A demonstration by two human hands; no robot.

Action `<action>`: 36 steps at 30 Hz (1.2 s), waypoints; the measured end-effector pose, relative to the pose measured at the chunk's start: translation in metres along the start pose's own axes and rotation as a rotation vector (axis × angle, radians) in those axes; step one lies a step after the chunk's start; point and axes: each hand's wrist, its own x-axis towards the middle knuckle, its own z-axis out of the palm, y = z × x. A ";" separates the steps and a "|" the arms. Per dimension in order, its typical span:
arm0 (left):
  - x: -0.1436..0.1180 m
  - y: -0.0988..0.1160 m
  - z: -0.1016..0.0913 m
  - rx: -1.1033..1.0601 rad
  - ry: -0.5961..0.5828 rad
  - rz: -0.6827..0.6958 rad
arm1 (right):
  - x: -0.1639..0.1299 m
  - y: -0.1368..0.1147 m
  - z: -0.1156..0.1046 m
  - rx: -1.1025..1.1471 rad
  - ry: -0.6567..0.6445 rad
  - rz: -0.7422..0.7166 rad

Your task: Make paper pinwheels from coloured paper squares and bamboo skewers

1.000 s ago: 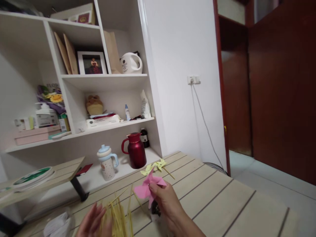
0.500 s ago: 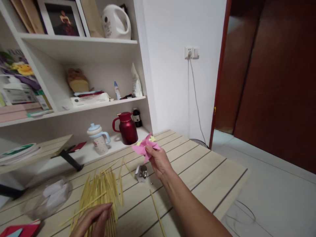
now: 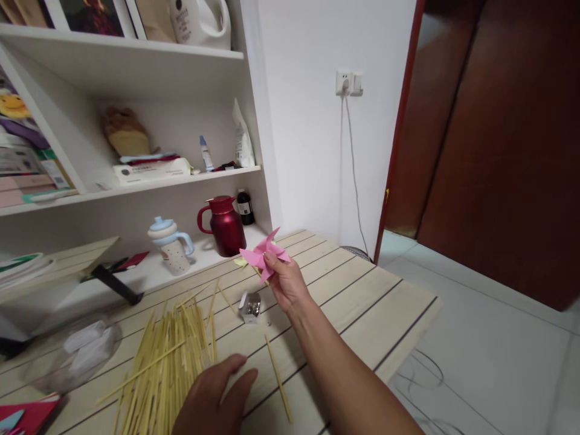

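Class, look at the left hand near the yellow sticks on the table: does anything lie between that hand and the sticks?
Nothing visible does. The left hand rests flat on the slatted wooden table, right beside the pile of thin yellow sticks. The small metal box lies farther off, nearer the right hand holding the pink paper pinwheel.

Right hand (image 3: 285,284) raised, fingers pinched; left hand (image 3: 217,396) flat, low.
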 end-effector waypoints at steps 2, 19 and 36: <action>0.008 0.003 0.002 -0.055 -0.032 -0.100 | 0.000 0.000 -0.001 0.003 -0.001 0.002; 0.078 0.059 0.032 -0.280 -0.550 -0.823 | -0.003 -0.009 0.005 0.052 -0.028 0.004; 0.058 0.014 0.014 -0.307 -0.771 -0.859 | -0.006 -0.011 0.007 0.072 -0.038 0.016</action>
